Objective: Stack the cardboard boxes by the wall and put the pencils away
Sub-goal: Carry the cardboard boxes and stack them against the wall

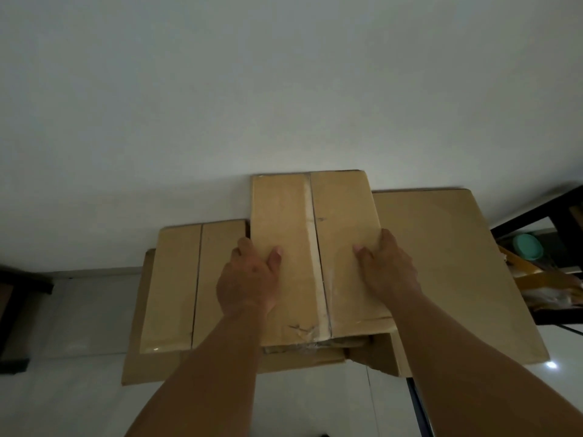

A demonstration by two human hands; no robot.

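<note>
Head view: both hands grip the top cardboard box point(315, 247), far edge touching the white wall point(284, 89). Left hand point(249, 279) wraps its left edge, right hand point(388, 269) its right edge; fingers curl over the sides, thumbs flat on top. Left of the left fingers: lower box point(179, 285), free tiled floor point(79, 310) beyond. Right of the right fingers: large box point(457, 272), then dark shelf point(536, 216). At least four boxes visible; no pencils seen.
</note>
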